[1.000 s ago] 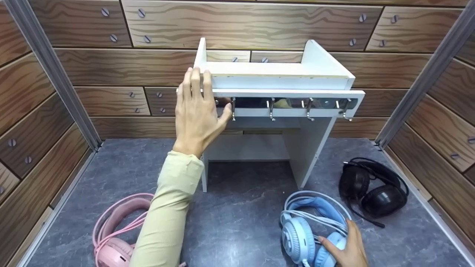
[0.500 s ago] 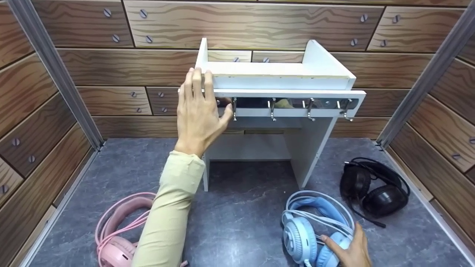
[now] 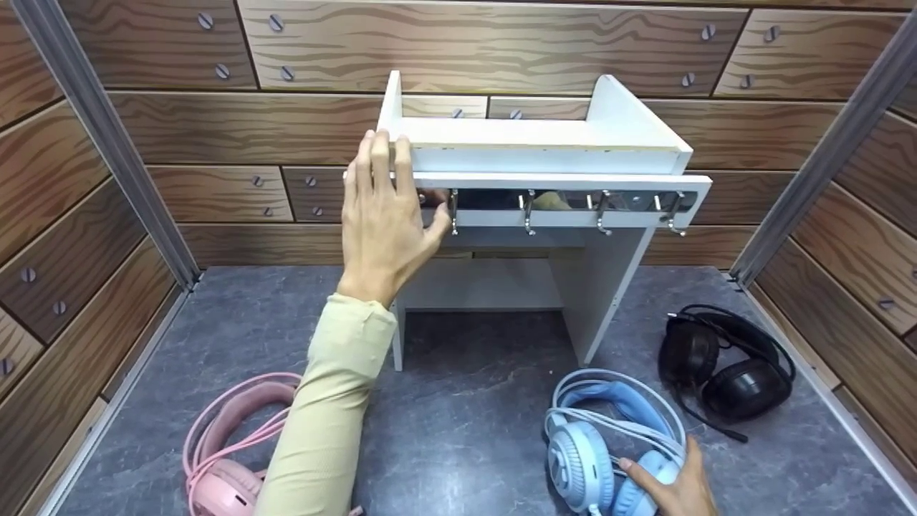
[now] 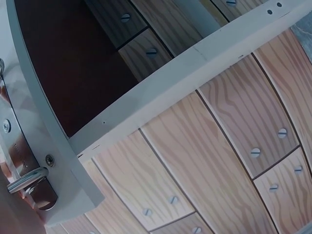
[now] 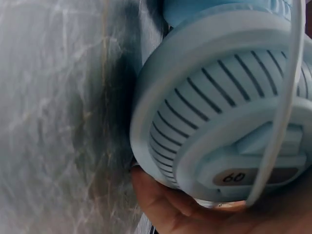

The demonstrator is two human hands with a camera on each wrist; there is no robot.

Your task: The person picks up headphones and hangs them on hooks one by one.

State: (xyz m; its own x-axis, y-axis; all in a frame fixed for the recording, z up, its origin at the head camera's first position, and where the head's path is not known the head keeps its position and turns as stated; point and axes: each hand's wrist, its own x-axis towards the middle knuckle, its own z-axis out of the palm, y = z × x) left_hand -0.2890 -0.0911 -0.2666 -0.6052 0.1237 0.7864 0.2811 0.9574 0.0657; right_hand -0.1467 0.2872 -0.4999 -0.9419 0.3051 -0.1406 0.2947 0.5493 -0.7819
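Observation:
In the head view a white wooden stand [image 3: 494,132] carries a front rail [image 3: 559,179] with metal hooks [image 3: 530,213]. My left hand [image 3: 383,229] rests over the rail's left end, long fingers straight up across its top edge, thumb beside the leftmost hook. One hook [image 4: 28,180] and the rail's end show close up in the left wrist view. At the lower right, light blue headphones [image 3: 579,462] lie on the floor, their cable looped across them. My right hand [image 3: 684,484] holds their right ear cup [image 5: 204,112] between thumb and fingers; the cup almost fills the right wrist view.
Pink headphones [image 3: 226,487] lie at the lower left, partly behind my left sleeve [image 3: 322,423]. Black headphones [image 3: 745,387] with a microphone boom lie right of the stand. Wood-patterned walls [image 3: 236,129] enclose the dark grey marbled floor [image 3: 458,430].
My right hand's fingers have shifted slightly lower along the blue headphones' right ear cup. The left hand stays at the rail's left end, and the headphones lie where they were.

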